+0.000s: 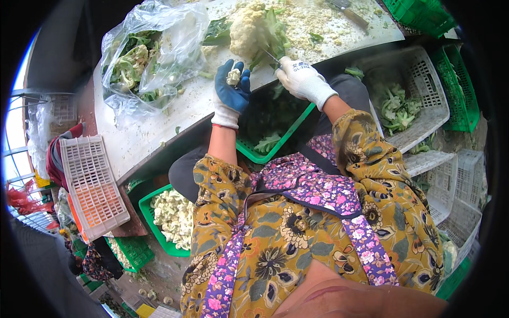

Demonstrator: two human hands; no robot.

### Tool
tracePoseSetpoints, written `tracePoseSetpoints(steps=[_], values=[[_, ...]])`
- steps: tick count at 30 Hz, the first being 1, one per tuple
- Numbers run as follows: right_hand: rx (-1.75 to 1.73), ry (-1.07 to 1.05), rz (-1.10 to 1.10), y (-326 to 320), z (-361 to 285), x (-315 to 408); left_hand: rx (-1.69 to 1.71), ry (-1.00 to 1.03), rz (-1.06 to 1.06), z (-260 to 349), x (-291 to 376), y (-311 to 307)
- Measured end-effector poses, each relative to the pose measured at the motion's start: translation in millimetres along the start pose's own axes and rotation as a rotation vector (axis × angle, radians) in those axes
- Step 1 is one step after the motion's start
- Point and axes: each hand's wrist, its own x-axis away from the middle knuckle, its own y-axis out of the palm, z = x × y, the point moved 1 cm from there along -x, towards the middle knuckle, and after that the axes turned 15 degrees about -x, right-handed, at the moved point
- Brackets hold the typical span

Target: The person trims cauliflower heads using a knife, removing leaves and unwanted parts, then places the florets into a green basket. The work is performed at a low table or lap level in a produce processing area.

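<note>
A blue-palmed glove covers my left hand (233, 89), turned palm up, with a small cauliflower floret (233, 76) resting in its curled fingers. My right hand (299, 78), in a white knit glove bearing writing, grips a small knife (272, 57). The blade points at a cauliflower head (249, 31) with green leaves, and its tip meets or overlaps the lower edge. That head lies on the white tabletop (137, 145), just beyond both hands. Left of it, a clear plastic bag (175, 51) holds cauliflower stems and leaves (133, 65).
Below the table edge sits a green crate (274, 153) with leaves. Another green crate (144, 206) holds cut florets (173, 216). A grey crate (431, 95) of trimmings (399, 109) stands right. A cleaver (352, 16) lies at the far edge. A white crate (95, 185) leans at left.
</note>
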Motion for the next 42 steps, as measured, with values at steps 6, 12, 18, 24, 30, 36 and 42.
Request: tracePoseSetpoints(steps=[6, 12, 18, 24, 30, 36, 42], values=[[0.097, 0.231, 0.015, 3.9, -17.8, -19.1, -1.309, 0.379, -0.189, 5.5, -41.8, 11.0], [0.157, -0.060, -0.310, 5.9, 7.4, -61.5, -1.084, 0.388, -0.238, -17.8, -118.7, -14.4], [-0.058, -0.012, -0.120, 1.8, 23.7, -38.9, -1.001, 0.098, -0.077, -8.5, -101.5, 29.4], [0.132, 0.006, -0.116, -9.4, -9.7, -2.0, -1.650, 0.390, 0.368, 15.2, -104.0, 30.8], [-0.445, -0.032, 0.369, -37.4, 5.6, 28.3, -1.173, 0.057, 0.083, 38.2, -64.2, 31.8], [-1.225, -0.006, 0.382, -13.3, 32.3, -66.4, -1.007, 0.098, -0.039, 44.0, -72.1, 46.7], [-0.664, 0.167, 0.166, -53.6, -17.9, -45.6, -1.396, 0.062, 0.082, 89.0, -7.3, 45.1]])
